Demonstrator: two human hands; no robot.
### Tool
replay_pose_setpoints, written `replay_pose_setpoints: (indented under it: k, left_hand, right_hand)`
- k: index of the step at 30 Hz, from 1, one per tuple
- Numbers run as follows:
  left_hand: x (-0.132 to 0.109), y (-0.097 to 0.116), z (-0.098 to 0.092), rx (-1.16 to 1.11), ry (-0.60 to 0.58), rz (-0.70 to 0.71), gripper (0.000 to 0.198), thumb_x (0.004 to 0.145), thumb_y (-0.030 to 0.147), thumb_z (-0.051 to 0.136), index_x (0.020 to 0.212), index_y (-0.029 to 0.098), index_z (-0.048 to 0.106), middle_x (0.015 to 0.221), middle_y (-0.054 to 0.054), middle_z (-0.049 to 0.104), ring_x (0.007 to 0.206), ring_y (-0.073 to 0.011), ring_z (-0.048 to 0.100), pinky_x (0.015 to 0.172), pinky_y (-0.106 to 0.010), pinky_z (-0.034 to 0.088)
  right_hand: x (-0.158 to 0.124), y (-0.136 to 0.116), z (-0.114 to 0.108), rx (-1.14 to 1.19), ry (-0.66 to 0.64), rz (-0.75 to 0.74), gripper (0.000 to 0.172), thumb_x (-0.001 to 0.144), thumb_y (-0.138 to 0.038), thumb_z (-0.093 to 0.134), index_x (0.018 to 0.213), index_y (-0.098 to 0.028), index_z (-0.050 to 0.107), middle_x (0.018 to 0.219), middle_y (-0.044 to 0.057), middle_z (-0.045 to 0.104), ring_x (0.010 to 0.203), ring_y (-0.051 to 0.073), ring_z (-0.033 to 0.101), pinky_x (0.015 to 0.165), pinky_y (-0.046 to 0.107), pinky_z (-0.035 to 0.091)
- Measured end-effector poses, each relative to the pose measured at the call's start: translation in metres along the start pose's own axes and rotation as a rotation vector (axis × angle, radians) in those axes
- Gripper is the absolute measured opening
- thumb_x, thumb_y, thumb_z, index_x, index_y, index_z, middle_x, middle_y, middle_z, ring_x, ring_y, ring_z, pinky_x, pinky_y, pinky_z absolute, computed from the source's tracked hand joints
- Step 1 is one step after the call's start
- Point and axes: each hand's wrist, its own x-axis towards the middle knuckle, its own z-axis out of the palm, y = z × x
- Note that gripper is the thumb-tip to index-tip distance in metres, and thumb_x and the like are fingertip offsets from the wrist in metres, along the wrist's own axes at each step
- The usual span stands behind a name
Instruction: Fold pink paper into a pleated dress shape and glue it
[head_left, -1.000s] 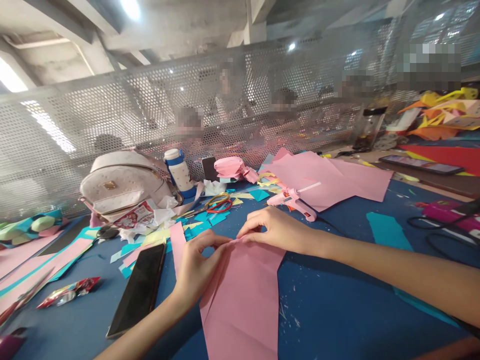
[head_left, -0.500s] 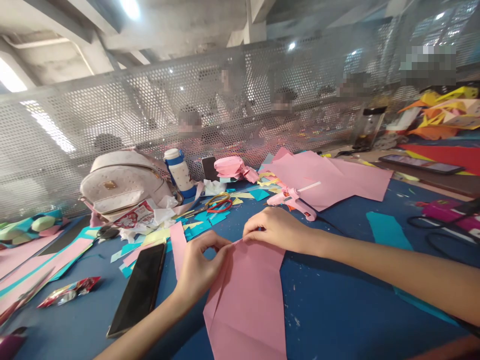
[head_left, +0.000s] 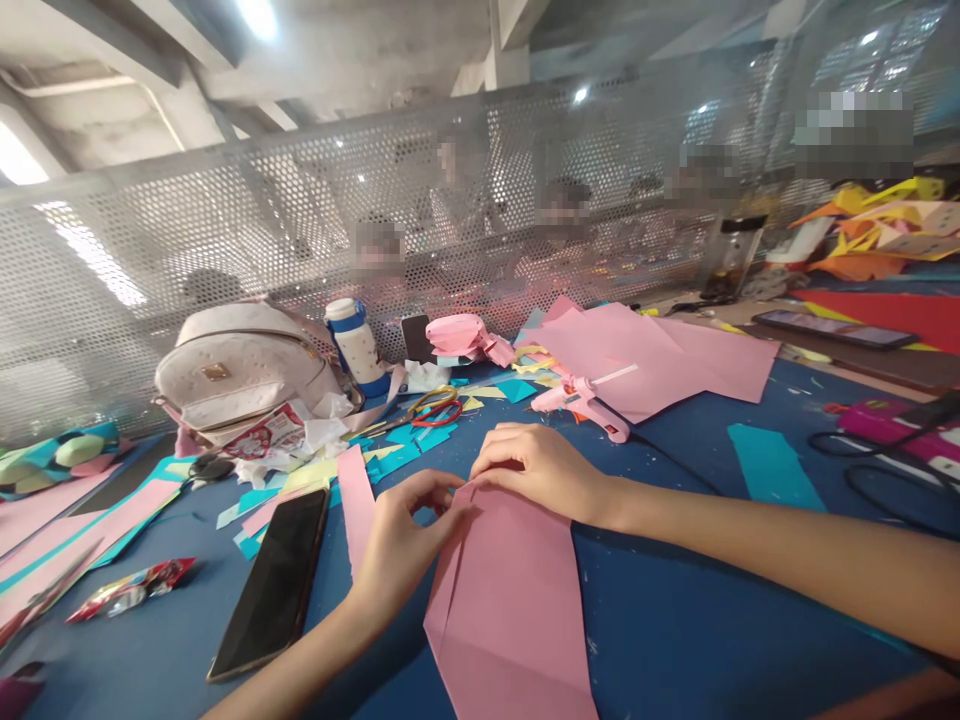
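A large sheet of pink paper (head_left: 517, 600) lies in front of me, with a narrow fold running down its left side. At its upper left corner my left hand (head_left: 412, 520) pinches the folded edge between thumb and fingers. My right hand (head_left: 532, 465) grips the top edge just beside it, fingers curled over the paper and the two hands nearly touching. A narrow pink strip (head_left: 355, 500) lies left of my left hand. Beyond my right hand rests a pink glue gun (head_left: 581, 402) with a glue stick in its back.
A black phone (head_left: 274, 585) lies left of my forearm. Farther back are scissors (head_left: 435, 408), paper scraps, a white backpack (head_left: 240, 365) and a bottle (head_left: 356, 345). Pink sheets (head_left: 675, 355) lie back right. A perforated metal screen (head_left: 300, 220) stands behind, people beyond it.
The lower part of the pink paper has swung slightly right. My right hand has shifted a little left and down along the top edge, closer to my left hand. Both keep hold.
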Motion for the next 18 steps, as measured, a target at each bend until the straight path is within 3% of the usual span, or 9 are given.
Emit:
replay_pose_setpoints:
  k: [7,14,18]
  left_hand:
    - [0.001,0.001,0.000,0.005,-0.001,-0.024,0.015,0.081,0.034,0.066,0.085,0.020,0.070,0.066,0.002,0.059,0.066,-0.0133,0.054,0.062,-0.023,0.043]
    - [0.000,0.007,0.002,0.045,-0.022,0.042,0.027,0.086,0.035,0.060,0.065,0.017,0.060,0.063,-0.001,0.060,0.063,-0.0143,0.052,0.059,-0.024,0.041]
    - [-0.002,0.008,0.001,0.041,0.012,0.060,0.028,0.085,0.034,0.060,0.063,0.017,0.056,0.061,0.000,0.058,0.062,-0.0140,0.051,0.058,-0.024,0.041]
  right_hand:
    - [0.001,-0.001,-0.002,0.008,-0.016,0.012,0.010,0.087,-0.020,0.066,0.082,-0.021,0.074,0.081,0.001,0.068,0.082,0.017,0.058,0.074,0.026,0.043]
    - [-0.001,-0.009,0.008,0.060,-0.027,0.062,0.014,0.083,-0.009,0.064,0.073,-0.018,0.063,0.078,-0.001,0.063,0.076,0.014,0.056,0.069,0.024,0.040]
    - [0.003,-0.003,0.001,0.114,-0.069,0.098,0.011,0.083,-0.016,0.066,0.073,-0.019,0.066,0.080,-0.001,0.066,0.077,0.014,0.058,0.068,0.024,0.040]
